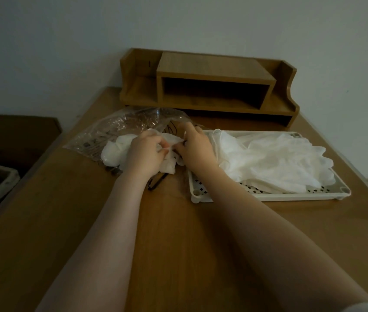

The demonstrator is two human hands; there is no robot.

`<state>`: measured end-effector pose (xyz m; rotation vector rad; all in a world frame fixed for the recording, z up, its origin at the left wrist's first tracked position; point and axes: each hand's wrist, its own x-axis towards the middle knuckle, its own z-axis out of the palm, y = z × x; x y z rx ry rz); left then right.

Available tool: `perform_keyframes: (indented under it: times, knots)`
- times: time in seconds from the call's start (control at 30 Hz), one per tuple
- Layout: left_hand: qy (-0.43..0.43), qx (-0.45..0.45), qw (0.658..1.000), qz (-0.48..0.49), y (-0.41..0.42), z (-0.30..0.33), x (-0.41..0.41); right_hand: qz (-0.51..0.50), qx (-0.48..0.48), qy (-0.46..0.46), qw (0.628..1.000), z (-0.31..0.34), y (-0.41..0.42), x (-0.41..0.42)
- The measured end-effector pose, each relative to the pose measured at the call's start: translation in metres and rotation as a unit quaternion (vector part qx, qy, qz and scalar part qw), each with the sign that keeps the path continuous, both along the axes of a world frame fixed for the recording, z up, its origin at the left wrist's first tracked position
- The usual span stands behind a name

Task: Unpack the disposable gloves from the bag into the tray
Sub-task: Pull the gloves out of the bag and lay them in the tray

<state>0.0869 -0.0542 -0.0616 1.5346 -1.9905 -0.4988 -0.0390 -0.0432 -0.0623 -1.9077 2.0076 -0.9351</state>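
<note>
Thin, crumpled white gloves (169, 152) pinched in curled fingers of left hand (144, 152) and right hand (195, 147), beside clear bag (120, 129); more heaped in tray (268, 195).

1. I'm in a plain home room or study: wooden desk (178, 221) against a bare pale wall (66, 41).
2. A small wooden desktop shelf (212, 84) stands at the back.

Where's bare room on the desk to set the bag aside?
Bare desk lies near the front edge, around both forearms, and in the strip between the tray and the wooden organizer. Crowded: the bag, loose gloves and both hands sit left of the glove-filled tray.
</note>
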Motion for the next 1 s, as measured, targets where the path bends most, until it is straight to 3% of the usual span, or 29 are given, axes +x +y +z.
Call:
perform_keyframes:
  times: [0.13,0.3,0.43,0.63,0.8,0.9,1.0]
  knots:
    - [0.022,-0.002,1.000,-0.010,0.002,0.002,0.000,0.019,-0.018,-0.032,0.999,-0.003,-0.001,-0.002]
    - [0.055,-0.045,0.996,-0.058,0.007,0.001,-0.005,-0.009,-0.053,-0.213,0.976,0.007,0.005,-0.005]
    - [0.105,-0.107,0.989,-0.004,0.010,0.004,-0.010,-0.004,-0.056,-0.341,0.938,0.018,0.017,-0.006]
    - [0.000,-0.089,0.995,0.036,0.004,-0.007,-0.008,0.020,-0.110,-0.443,0.890,0.038,0.030,-0.009]
    - [-0.060,-0.054,0.995,0.054,0.005,-0.009,-0.005,-0.012,-0.180,-0.555,0.812,0.062,0.044,-0.028]
    - [-0.048,-0.030,0.998,0.041,0.007,-0.007,-0.007,-0.035,-0.188,-0.559,0.807,0.073,0.054,-0.047]
    - [0.012,-0.072,0.997,0.034,0.014,0.008,-0.015,-0.028,-0.164,-0.590,0.790,0.083,0.067,-0.065]
